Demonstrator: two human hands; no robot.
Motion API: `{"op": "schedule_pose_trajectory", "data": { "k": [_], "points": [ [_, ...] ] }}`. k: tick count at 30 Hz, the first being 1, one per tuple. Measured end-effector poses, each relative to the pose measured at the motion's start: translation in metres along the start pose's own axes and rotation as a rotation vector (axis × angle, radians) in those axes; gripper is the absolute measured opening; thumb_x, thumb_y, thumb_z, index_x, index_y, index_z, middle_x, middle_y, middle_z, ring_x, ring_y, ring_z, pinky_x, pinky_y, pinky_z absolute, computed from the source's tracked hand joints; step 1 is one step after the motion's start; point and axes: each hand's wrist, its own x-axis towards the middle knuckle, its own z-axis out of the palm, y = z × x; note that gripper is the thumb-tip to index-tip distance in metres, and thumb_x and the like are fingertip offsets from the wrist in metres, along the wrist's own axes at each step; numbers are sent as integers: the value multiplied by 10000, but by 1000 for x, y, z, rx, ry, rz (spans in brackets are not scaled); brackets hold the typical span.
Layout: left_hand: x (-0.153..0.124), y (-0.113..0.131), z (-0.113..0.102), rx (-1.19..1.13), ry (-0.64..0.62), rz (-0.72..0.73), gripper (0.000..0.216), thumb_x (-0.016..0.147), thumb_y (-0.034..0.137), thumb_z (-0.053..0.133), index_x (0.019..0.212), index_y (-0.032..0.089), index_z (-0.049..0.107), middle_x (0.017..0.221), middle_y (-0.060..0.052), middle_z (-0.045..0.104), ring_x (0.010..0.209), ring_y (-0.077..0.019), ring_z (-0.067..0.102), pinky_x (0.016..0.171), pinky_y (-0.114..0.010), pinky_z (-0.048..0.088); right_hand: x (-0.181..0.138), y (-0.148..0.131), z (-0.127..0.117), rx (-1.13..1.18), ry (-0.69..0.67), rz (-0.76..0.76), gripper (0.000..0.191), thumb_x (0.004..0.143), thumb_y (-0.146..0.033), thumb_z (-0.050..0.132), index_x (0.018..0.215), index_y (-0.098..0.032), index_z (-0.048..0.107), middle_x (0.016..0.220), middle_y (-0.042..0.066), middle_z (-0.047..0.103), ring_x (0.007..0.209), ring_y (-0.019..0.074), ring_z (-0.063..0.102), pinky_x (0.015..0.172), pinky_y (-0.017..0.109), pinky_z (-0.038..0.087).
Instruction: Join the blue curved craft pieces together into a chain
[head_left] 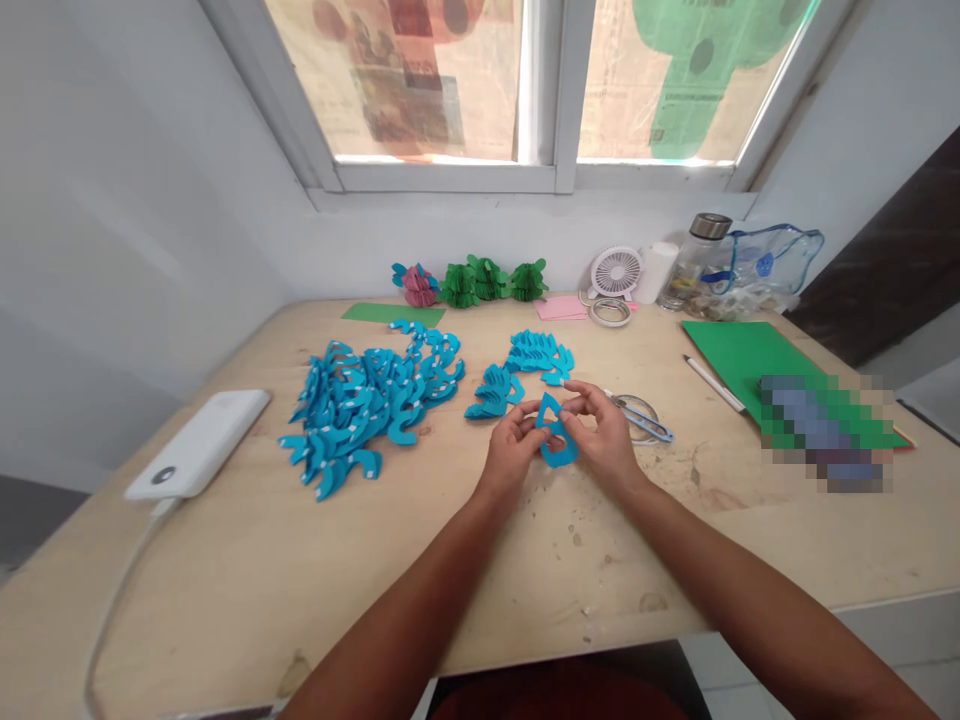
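Head view: above the wooden surface, right of the blue paper pile, fingers of the left hand and right hand pinch 1 blue cutout; light, even pressure at its edges should prevent creasing.

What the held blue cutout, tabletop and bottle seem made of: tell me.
Blue cutout: probably matte paper or card; thin, with cut edges. Tabletop: dull, pale wood, perhaps plywood; knot-like marks show. Bottle: glossy, see-through glass or plastic; lid looks metallic, with grey sheen.
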Motion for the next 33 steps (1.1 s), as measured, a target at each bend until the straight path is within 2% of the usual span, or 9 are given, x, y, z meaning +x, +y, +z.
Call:
{"op": "schedule_pose_trajectory", "data": {
  "k": [6, 11, 17, 22, 27, 33],
  "points": [
    [0, 3, -3, -93, -2, -44, 337, 582, 298, 746, 858, 136, 641, 771, -42, 665, 633, -142, 604, 526, -232, 458, 0, 1, 1, 109, -95, 73, 398, 725, -214, 563, 1121, -183, 532, 728, 2, 635, 729, 158, 610, 738, 309, 462],
    [-2, 5, -3, -120, 59, -62, 294, 551, 292, 775, 754, 126, 642, 709, -25, 642, 630, -116, 571, 548, -215, 457, 1, 8, 3, 250, -129, 157, 418, 718, -247, 591, 1124, -179, 520, 733, 1, 621, 701, 149, 609, 673, 284, 471],
    [-4, 7, -1, -147, 35, -74, 294, 543, 267, 780, 752, 133, 623, 720, -19, 619, 635, -112, 552, 538, -209, 453, 1, 15, 6, 393, -150, 224, 428, 703, -278, 619, 1106, -186, 510, 708, -9, 617, 626, 131, 590, 586, 254, 467],
    [-4, 8, 0, -132, 101, -71, 321, 495, 289, 790, 711, 128, 616, 671, -7, 584, 595, -102, 521, 482, -198, 429, 1, 13, 6, 358, -142, 227, 369, 723, -291, 602, 1072, -190, 536, 730, -4, 619, 631, 126, 581, 603, 257, 464],
    [-3, 10, -1, -93, 114, -58, 301, 473, 283, 787, 662, 132, 606, 608, 22, 541, 519, -78, 465, 427, -192, 401, 3, 5, 3, 278, -100, 145, 197, 754, -309, 572, 906, -187, 600, 861, 41, 651, 808, 162, 605, 738, 290, 470],
    [-1, 7, -2, 68, 137, 28, 213, 531, 281, 739, 622, 132, 615, 565, 14, 558, 485, -78, 465, 419, -188, 380, 1, 1, 1, 120, -138, 117, 143, 762, -294, 548, 801, -178, 621, 793, 33, 655, 739, 162, 584, 703, 297, 468]
  ]
}}
